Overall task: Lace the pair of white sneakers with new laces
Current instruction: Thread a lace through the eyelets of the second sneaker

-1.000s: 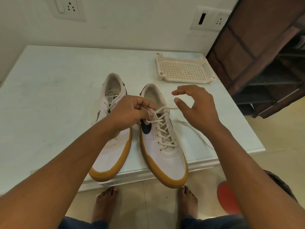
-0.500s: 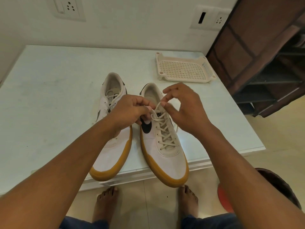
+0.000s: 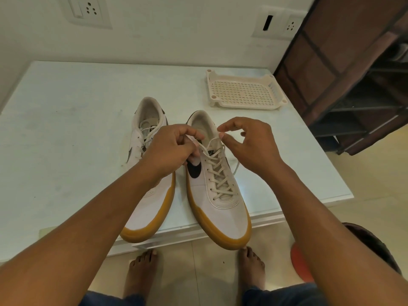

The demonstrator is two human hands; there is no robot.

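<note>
While pinching limp, slippery lace (image 3: 217,173) over the sneaker (image 3: 223,208) at the worktop's (image 3: 66,129) six o'clock edge: left grip (image 3: 172,149) curled round one end, right grip (image 3: 249,144) nipping the other; best taken near tips.

One wide-angle camera on the person's head looks forward and steeply down, close over the near edge of the worktop (image 3: 66,140), with the sneakers (image 3: 223,217) mid-frame. It faces the wall (image 3: 176,29) behind the worktop; the floor (image 3: 209,272) and the person's bare feet (image 3: 141,274) show along the bottom.
</note>
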